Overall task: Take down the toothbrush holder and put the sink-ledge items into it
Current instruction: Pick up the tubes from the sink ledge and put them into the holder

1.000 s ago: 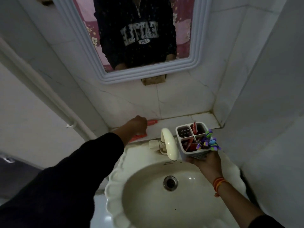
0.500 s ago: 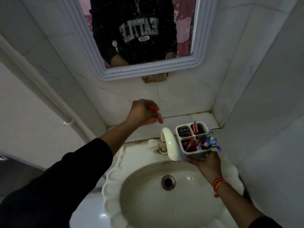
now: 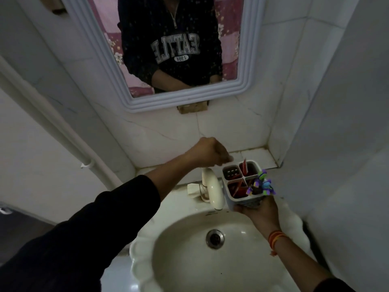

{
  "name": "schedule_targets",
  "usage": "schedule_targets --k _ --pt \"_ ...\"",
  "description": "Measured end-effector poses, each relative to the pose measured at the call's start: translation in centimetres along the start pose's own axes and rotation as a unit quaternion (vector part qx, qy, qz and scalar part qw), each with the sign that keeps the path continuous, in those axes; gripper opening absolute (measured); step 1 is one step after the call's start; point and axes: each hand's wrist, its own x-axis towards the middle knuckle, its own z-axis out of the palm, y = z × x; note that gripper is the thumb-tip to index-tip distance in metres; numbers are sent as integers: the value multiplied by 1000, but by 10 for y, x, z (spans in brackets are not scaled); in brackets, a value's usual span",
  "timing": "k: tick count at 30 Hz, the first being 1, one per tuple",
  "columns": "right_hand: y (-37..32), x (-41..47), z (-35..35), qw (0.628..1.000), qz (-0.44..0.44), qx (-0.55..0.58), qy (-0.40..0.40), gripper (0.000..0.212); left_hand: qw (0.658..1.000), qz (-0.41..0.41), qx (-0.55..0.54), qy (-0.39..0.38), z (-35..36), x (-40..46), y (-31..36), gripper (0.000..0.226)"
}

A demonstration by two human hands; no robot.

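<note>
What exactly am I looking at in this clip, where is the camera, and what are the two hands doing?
There is no machine here: a person wears one wide-angle camera on the head, looking down at their own hands over a bathroom sink. The mirror above reflects their dark sweatshirt.

The right hand holds a white toothbrush holder from below, above the basin, beside the tap. The holder has four compartments; red items stand in some, and colourful purple, blue and green pieces stick out of its near right corner.

The left hand hovers closed at the holder's far left corner. What it grips, if anything, is hidden. The visible part of the tiled ledge behind looks bare.
</note>
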Motion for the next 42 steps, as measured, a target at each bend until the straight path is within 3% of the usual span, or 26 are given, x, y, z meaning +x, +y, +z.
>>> schedule_targets --k 3,6,7,9,11,15,18,22,25,29,34,35,37,39,42 --pt "-12 -6 -3 1000 5 14 -11 60 993 -68 67 64 -5 8 -42 25" --pt "-3 6 5 998 -9 67 6 105 969 -153 195 -15 6 22 -95 34" --pt "1 6 4 998 -19 67 4 108 961 -182 202 -45 13 24 -109 44" --pt "5 5 3 998 -28 62 -7 100 957 -189 201 -88 25 25 -129 73" --pt "9 7 1 997 -38 74 -8 93 954 -176 228 -78 35 25 -141 84" --pt "12 11 6 993 -58 96 -22 88 933 -156 322 -29 49 23 -153 57" --pt "19 13 6 996 -44 80 -8 89 934 -141 328 8 49 13 -140 39" --pt "20 11 5 994 -45 95 -15 104 969 -129 206 40 18 6 -91 36" --pt "17 12 7 986 -41 162 -12 121 988 -65 118 73 -15 0 -38 38" --pt "12 12 6 983 -33 178 -26 109 987 34 145 55 -35 -8 28 30" --pt "15 11 5 994 -35 99 -24 55 969 42 243 -16 -4 3 53 28" --pt "15 10 5 997 -28 68 -24 53 969 38 241 -27 3 5 53 26" --pt "16 8 4 996 -41 75 -27 66 979 20 197 -54 7 5 55 20" --pt "16 10 4 992 -50 120 -12 95 992 -23 116 -54 4 7 54 26" --pt "22 10 6 988 -69 135 -11 114 984 -66 157 -43 2 18 45 34"
